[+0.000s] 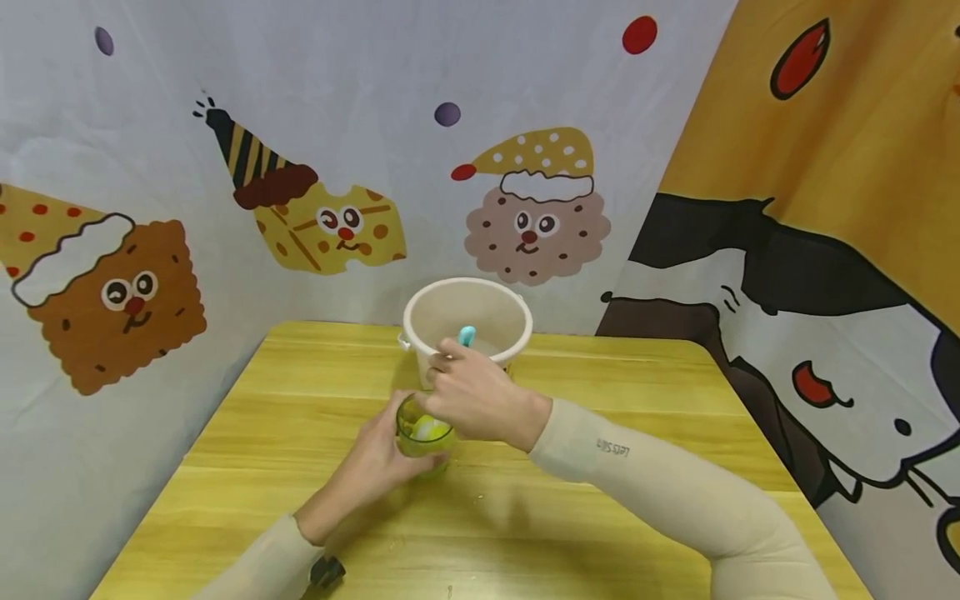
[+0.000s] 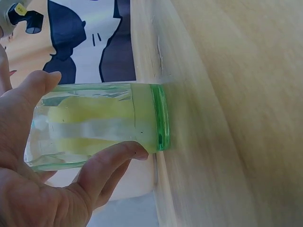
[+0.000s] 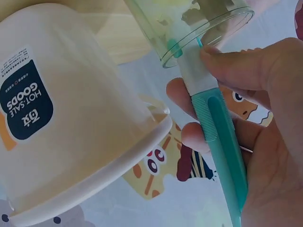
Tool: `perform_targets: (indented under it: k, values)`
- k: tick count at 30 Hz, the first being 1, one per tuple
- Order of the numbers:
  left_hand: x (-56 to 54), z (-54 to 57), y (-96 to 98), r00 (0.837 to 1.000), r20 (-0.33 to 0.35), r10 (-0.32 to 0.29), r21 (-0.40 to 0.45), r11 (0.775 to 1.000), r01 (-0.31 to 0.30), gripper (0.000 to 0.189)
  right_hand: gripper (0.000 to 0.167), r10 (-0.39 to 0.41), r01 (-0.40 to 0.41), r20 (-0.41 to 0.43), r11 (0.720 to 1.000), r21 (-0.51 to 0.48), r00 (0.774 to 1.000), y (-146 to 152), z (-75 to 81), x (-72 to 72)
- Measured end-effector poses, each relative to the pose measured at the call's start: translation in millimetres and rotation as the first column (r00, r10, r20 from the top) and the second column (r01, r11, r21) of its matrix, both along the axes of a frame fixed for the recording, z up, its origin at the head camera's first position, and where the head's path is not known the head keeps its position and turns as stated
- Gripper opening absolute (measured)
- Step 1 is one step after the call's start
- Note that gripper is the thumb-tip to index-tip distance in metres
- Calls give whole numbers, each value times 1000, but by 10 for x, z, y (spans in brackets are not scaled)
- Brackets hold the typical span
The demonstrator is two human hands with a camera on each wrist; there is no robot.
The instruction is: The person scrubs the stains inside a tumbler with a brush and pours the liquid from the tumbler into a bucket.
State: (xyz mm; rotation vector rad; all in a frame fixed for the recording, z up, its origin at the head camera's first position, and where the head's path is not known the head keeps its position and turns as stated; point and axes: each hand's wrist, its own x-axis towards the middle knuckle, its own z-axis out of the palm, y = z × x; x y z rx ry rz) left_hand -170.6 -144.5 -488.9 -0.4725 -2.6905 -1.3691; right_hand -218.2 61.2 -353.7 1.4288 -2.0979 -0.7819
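Observation:
My left hand (image 1: pixel 372 458) grips a clear green-tinted glass (image 2: pixel 161 118), thumb on one side and fingers on the other. The glass stands upright, its base on or just over the table. In my right hand (image 1: pixel 480 396) is a cup brush, its teal handle (image 3: pixel 220 137) pinched between thumb and fingers just above the rim. The handle end (image 1: pixel 467 336) pokes up beyond my knuckles in the head view. Inside the glass sits the brush's yellow and white sponge head (image 2: pixel 94 113), seen through the wall. My right fingers hover at the glass's mouth.
A pale bucket (image 1: pixel 417 321) with a dark label (image 3: pixel 26 101) stands behind the hands, close to my right hand. The wooden table (image 1: pixel 600 517) ends at a cartoon-printed cloth (image 1: pixel 360 67) at the back and sides. A dark device (image 1: pixel 327 572) sits by my left wrist.

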Motion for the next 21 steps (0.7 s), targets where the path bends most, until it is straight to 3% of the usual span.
perform_targets:
  k: [9, 16, 21]
  values:
    - [-10, 7, -1, 1000, -9, 3, 9, 1000, -3, 89, 24, 79, -83, -60, 994, -73, 995, 101, 10, -33]
    - [-8, 14, 1, 1000, -20, 1, 10, 1000, -1, 91, 9, 134, -154, -147, 980, -128, 980, 192, 19, -109]
    - [-9, -7, 5, 1000, -6, 16, 8, 1000, -16, 91, 12, 159, -179, -148, 975, -131, 976, 228, 12, -128]
